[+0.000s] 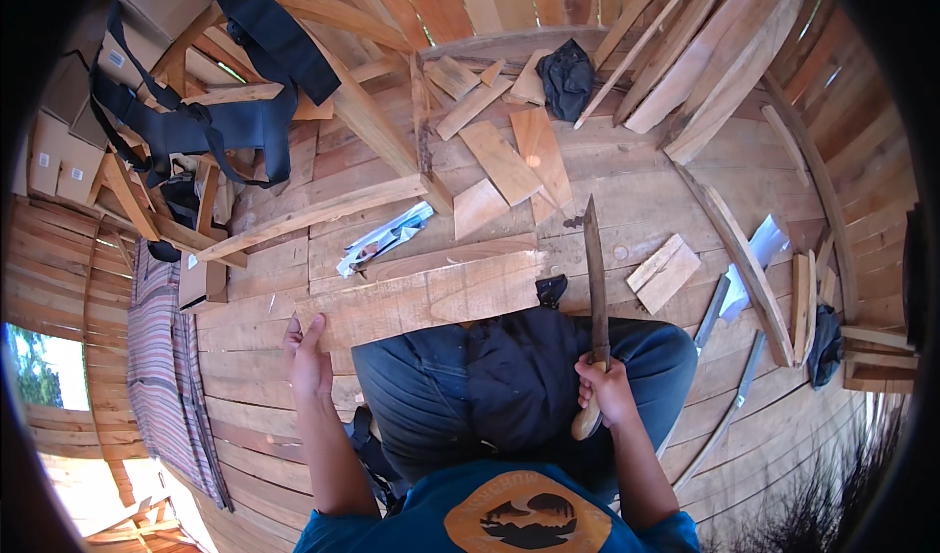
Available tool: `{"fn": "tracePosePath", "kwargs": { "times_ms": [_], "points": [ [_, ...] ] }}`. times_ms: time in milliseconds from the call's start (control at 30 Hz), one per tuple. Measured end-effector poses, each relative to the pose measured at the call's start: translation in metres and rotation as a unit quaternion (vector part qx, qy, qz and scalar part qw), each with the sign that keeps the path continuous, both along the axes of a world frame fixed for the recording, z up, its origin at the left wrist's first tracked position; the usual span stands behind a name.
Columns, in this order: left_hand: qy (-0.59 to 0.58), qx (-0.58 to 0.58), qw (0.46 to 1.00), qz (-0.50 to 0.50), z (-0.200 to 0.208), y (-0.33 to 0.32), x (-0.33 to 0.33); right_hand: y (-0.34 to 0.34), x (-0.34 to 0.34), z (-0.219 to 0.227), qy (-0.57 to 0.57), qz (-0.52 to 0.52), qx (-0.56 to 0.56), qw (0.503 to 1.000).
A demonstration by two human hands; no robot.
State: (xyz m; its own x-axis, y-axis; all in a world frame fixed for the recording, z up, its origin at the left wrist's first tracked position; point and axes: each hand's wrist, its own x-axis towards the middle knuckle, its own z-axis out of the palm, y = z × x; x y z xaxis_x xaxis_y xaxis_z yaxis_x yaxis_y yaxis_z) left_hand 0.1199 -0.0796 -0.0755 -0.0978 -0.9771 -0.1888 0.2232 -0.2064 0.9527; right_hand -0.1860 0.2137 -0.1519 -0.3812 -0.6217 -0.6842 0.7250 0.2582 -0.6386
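A long, pale wooden board (436, 297) lies crosswise in front of me, over my bent legs. My left hand (309, 362) is at the board's left end, thumb on its near corner; the fingers under it are partly hidden. In my right hand (605, 389) is a machete (595, 269), its wooden handle wrapped by my fingers. Its long, dark blade points away from me, upright in the picture, just past the board's right end and apart from it. Behind the board lies another plank (455, 256). A small black object (552, 290) is beside the board's right end.
Offcuts (499, 161) lie on the plank floor ahead, near a wooden frame (323, 215) and a shiny wrapper (387, 238). One short board piece (664, 272) is to the right. Long planks (705, 73) lean at the far right. Black straps (220, 132) hang at the left.
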Motion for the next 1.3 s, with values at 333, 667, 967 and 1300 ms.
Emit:
{"fn": "tracePosePath", "kwargs": {
  "times_ms": [333,667,967,1300],
  "points": [
    [0.038,0.035,0.998,-0.038,-0.009,0.019,-0.035,-0.028,0.017,0.025,-0.002,-0.110,-0.043,0.993],
    [0.096,0.086,0.983,-0.130,-0.017,0.050,-0.071,-0.076,-0.022,0.080,0.041,-0.256,-0.132,0.957],
    [-0.196,-0.123,0.947,-0.221,-0.017,0.056,-0.098,-0.086,-0.063,0.111,0.101,-0.315,-0.163,0.929],
    [-0.211,-0.326,0.833,-0.395,0.052,0.008,-0.192,-0.136,-0.067,0.124,0.170,-0.162,-0.205,0.950]
  ]
}}
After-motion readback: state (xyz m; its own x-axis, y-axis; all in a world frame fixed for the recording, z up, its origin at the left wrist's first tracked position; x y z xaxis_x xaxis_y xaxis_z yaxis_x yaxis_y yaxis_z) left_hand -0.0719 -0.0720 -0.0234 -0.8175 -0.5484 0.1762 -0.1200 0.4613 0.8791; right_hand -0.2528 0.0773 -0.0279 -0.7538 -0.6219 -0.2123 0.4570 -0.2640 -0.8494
